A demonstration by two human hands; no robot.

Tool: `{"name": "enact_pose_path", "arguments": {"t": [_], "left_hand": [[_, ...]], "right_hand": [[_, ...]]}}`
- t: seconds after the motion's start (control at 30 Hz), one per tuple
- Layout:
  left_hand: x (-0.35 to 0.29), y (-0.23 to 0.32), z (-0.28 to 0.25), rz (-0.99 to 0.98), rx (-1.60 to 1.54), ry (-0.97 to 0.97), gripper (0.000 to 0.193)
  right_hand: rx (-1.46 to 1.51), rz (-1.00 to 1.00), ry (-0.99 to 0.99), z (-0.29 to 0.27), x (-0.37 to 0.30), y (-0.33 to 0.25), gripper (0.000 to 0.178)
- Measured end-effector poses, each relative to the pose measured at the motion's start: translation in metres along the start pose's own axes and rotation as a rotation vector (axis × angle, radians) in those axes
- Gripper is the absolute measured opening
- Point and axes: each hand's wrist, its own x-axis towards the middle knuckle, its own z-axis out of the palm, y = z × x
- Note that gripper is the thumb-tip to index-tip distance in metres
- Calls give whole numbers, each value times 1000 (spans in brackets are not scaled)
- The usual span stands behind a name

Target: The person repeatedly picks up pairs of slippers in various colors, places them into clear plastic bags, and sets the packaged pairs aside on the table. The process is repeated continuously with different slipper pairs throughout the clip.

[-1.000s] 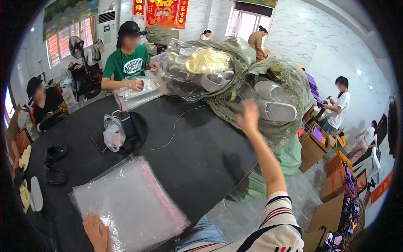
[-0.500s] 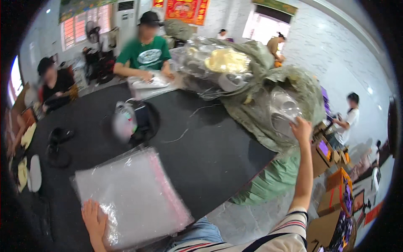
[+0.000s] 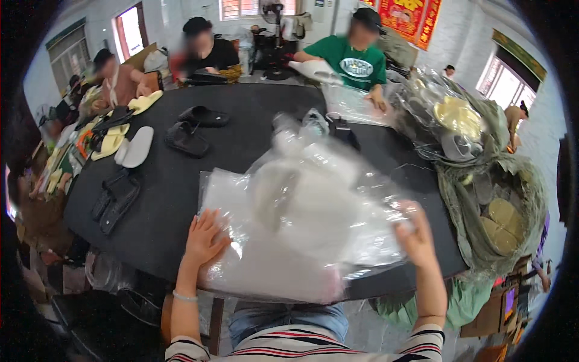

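My left hand (image 3: 206, 238) lies with its fingers spread on the left side of a flat stack of clear plastic bags (image 3: 241, 274) at the table's near edge. Above that stack is a clear plastic bag with pale, slipper-like shapes in it (image 3: 319, 205), smeared by motion. My right hand (image 3: 415, 235) grips this bag's right edge, fingers closed on the film. The filled bag covers much of the stack, including most of its pink strip.
An open green woven sack (image 3: 488, 211) with bagged slippers stands at the right. Black slippers (image 3: 187, 139) and a white one (image 3: 139, 148) lie at the left. Across the black table (image 3: 253, 108), a person in green (image 3: 356, 66) handles a clear bag; other people sit further left.
My right hand has moved from the sack to over the table, bringing the bag of pale slippers above the stack. My left hand still rests on the stack. The view has turned left.
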Motion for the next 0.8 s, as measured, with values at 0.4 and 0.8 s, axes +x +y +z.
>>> {"name": "enact_pose_path", "arguments": {"t": [0.4,0.8], "left_hand": [[-8,-29,-4,-344,-998,71,37],[-12,-5,-40,-237,-777,193,34]], "right_hand": [[336,409,-470,115,-3,81,33],[269,12,27,75,21,29,27]]}}
